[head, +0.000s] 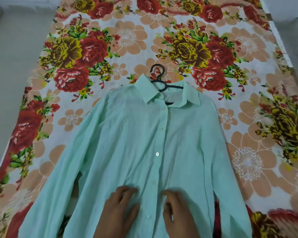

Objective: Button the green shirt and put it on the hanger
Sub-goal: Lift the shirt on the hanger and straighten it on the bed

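A person's left hand (117, 212) and right hand (177, 213) rest on the lower front of a green shirt (127, 134), 1 on either side of the button placket (159, 140). The fingers of both are loosely bent and their tips press the cloth. Neither hand visibly has hold of a fold, though the fingertips are blurred.

The shirt lies front-up and spread flat on a floral bedsheet (127, 36), sleeves splayed outward. The placket looks closed from just below the collar (148, 90) down to the hands, with a white button (157, 154) showing at mid-chest; the neck itself is open.

A dark hanger (157, 73) sits in the neck, its hook sticking out beyond the collar. Whether both shoulders are seated on it cannot be told.

By this evidence the task appears close to finished, with only the lowest buttons, hidden near the frame's edge, and a final smoothing possibly left.

The shirt's long axis runs from the person outward, collar and hook pointing away, hem nearest the camera.
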